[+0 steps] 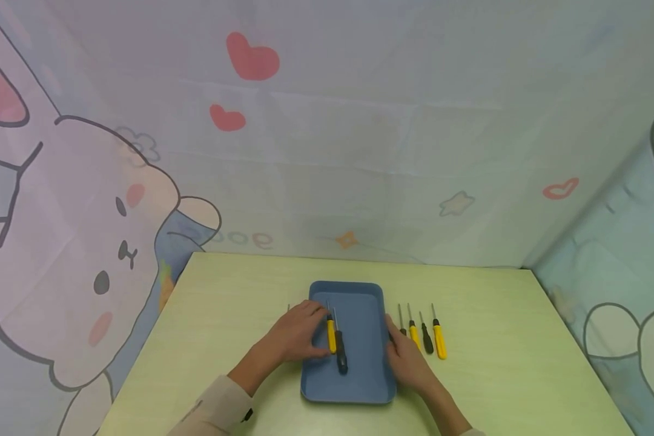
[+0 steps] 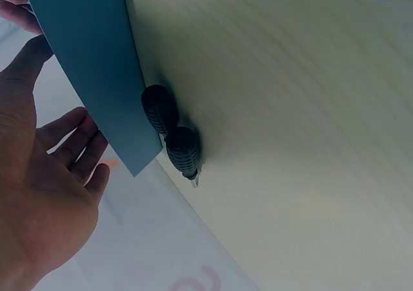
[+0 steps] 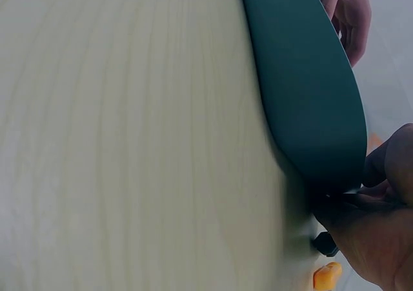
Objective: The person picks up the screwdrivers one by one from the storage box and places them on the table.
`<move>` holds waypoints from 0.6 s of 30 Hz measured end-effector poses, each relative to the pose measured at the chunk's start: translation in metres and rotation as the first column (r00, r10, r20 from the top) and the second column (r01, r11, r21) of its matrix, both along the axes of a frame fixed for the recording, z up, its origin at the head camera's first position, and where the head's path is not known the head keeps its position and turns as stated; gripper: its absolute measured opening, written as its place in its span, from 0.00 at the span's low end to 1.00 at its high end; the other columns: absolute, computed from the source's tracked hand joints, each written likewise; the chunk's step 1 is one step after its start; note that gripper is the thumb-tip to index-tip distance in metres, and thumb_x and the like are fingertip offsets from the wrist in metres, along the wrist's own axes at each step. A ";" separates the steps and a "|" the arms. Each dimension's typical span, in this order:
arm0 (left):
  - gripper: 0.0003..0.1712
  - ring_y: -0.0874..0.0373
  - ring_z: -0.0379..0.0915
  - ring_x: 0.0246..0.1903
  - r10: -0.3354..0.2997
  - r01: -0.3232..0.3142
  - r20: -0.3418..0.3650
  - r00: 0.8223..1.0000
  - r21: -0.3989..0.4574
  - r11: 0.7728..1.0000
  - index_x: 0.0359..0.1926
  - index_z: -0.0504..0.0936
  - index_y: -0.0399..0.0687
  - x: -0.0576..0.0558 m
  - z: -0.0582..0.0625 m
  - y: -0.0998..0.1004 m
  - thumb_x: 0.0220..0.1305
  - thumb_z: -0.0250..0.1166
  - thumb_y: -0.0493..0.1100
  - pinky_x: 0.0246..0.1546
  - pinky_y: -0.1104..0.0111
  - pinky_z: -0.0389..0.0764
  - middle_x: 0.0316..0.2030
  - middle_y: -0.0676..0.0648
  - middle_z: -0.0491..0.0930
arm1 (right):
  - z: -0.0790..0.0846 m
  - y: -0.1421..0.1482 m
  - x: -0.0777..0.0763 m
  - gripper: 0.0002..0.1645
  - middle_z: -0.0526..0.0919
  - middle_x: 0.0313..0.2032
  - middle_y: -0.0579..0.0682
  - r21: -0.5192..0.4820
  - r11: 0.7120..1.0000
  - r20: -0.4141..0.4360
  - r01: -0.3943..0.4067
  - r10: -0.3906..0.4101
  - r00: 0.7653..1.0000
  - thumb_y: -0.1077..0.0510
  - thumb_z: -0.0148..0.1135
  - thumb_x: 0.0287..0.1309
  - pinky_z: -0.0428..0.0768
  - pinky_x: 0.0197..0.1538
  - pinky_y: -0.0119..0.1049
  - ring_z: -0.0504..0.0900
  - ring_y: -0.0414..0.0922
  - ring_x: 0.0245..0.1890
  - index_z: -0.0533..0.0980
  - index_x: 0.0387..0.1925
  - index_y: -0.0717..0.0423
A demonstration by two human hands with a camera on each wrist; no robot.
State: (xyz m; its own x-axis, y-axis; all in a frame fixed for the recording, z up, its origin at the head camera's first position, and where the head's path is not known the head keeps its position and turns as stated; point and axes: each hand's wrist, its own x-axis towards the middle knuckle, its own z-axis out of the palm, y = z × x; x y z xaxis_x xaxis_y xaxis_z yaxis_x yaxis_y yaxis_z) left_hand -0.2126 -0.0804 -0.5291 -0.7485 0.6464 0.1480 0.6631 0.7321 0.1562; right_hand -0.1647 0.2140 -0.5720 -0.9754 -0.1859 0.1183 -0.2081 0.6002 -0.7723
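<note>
A blue-grey tray (image 1: 365, 363) lies on the table between the two hands. In it are a yellow-handled screwdriver (image 1: 332, 336) and a black-handled screwdriver (image 1: 341, 354), side by side. My left hand (image 1: 300, 333) arches over the tray's left rim, thumb and fingers spread around the yellow handle without visibly pinching it. With thumb and fingers my right hand (image 1: 409, 363) holds the tray's right rim; the right wrist view shows that grip partly in shadow. Two black screwdriver handles (image 2: 182, 150) lie on the table beside the tray's left side, mostly hidden by the left hand in the head view.
Right of the tray several screwdrivers stand in a row, with a yellow one (image 1: 439, 342) outermost and a short black one (image 1: 427, 340) beside it. The pale wooden table (image 1: 496, 339) ends at a printed cloth backdrop (image 1: 332, 151).
</note>
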 end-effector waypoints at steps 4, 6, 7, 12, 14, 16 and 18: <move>0.48 0.49 0.72 0.64 0.006 -0.005 0.016 1.000 -0.016 1.000 0.68 0.78 0.43 -0.002 -0.001 0.002 0.57 0.77 0.69 0.68 0.57 0.75 0.63 0.44 0.77 | 0.000 -0.001 0.000 0.35 0.69 0.74 0.68 0.022 1.000 -0.021 0.000 0.001 1.000 0.71 0.48 0.75 0.75 0.40 0.35 0.70 0.39 0.28 0.58 0.79 0.70; 0.49 0.49 0.72 0.64 0.010 -0.009 0.020 1.000 -0.028 1.000 0.69 0.77 0.44 -0.003 -0.002 0.003 0.57 0.77 0.70 0.69 0.58 0.74 0.64 0.45 0.77 | 0.000 -0.001 0.000 0.34 0.69 0.74 0.68 0.036 0.999 -0.034 0.003 -0.002 0.999 0.71 0.48 0.75 0.76 0.44 0.37 0.73 0.42 0.33 0.58 0.79 0.71; 0.49 0.49 0.72 0.64 0.009 -0.009 0.015 1.000 -0.031 0.999 0.69 0.77 0.43 -0.004 -0.003 0.004 0.57 0.77 0.70 0.69 0.58 0.75 0.63 0.45 0.77 | 0.000 -0.001 0.000 0.34 0.69 0.74 0.68 0.038 0.999 -0.036 0.004 -0.003 0.999 0.71 0.48 0.75 0.76 0.45 0.37 0.74 0.42 0.34 0.58 0.79 0.71; 0.51 0.49 0.72 0.64 0.012 -0.012 0.004 1.000 -0.047 0.999 0.70 0.77 0.42 -0.006 -0.005 0.006 0.56 0.77 0.70 0.69 0.58 0.74 0.64 0.44 0.76 | -0.001 -0.001 0.000 0.34 0.69 0.74 0.68 0.040 0.999 -0.038 0.008 -0.006 0.999 0.71 0.48 0.75 0.76 0.45 0.37 0.74 0.44 0.34 0.58 0.79 0.71; 0.52 0.49 0.71 0.65 0.016 -0.016 0.010 1.000 -0.052 0.999 0.71 0.76 0.42 -0.006 -0.005 0.007 0.55 0.77 0.71 0.69 0.58 0.74 0.64 0.44 0.76 | -0.001 -0.001 0.000 0.34 0.69 0.74 0.68 0.038 0.999 -0.041 0.004 -0.003 0.999 0.71 0.48 0.75 0.76 0.45 0.37 0.74 0.44 0.33 0.58 0.79 0.71; 0.54 0.49 0.71 0.65 0.024 -0.022 0.019 1.000 -0.060 0.998 0.72 0.76 0.42 -0.007 -0.006 0.009 0.55 0.77 0.71 0.69 0.58 0.74 0.65 0.43 0.75 | -0.002 -0.001 0.000 0.34 0.69 0.74 0.68 0.037 0.999 -0.045 0.001 0.001 0.999 0.71 0.48 0.75 0.76 0.46 0.38 0.73 0.42 0.33 0.58 0.79 0.71; 0.55 0.48 0.70 0.65 0.030 -0.028 0.027 0.999 -0.071 0.997 0.72 0.75 0.41 -0.008 -0.006 0.009 0.54 0.77 0.71 0.69 0.58 0.74 0.66 0.43 0.74 | -0.002 -0.001 0.000 0.35 0.68 0.74 0.68 0.035 0.999 -0.047 -0.002 0.004 0.999 0.71 0.48 0.75 0.76 0.47 0.38 0.75 0.43 0.36 0.58 0.79 0.71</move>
State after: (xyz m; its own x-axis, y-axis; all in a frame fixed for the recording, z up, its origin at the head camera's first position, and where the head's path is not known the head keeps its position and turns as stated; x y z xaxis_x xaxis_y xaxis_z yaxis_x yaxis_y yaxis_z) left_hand -0.2204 -0.0710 -0.5354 -0.7705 0.6322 0.0815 0.6373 0.7610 0.1211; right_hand -0.1648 0.2133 -0.5739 -0.9684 -0.1936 0.1574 -0.2455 0.6261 -0.7401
